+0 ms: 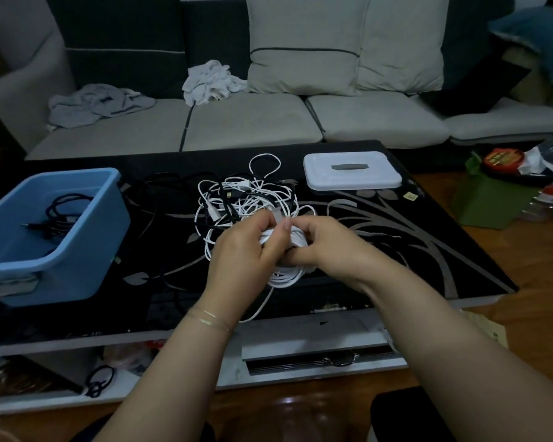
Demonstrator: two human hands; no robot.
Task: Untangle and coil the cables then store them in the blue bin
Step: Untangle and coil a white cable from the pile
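Observation:
A tangle of white and black cables [237, 199] lies in the middle of the black glass table [396, 237]. Over the table's near side, my left hand [240, 250] and my right hand [320, 244] both grip a coiled white cable [284, 275]; its loops hang below my fingers and a loose end trails toward the table's front edge. The blue bin [77, 250] stands at the table's left and holds a coiled black cable [58, 215].
A white lid [351, 170] lies at the table's back right. More black cable [160, 186] stretches between bin and tangle. A sofa with crumpled cloths stands behind. Bags and clutter sit on the floor at right.

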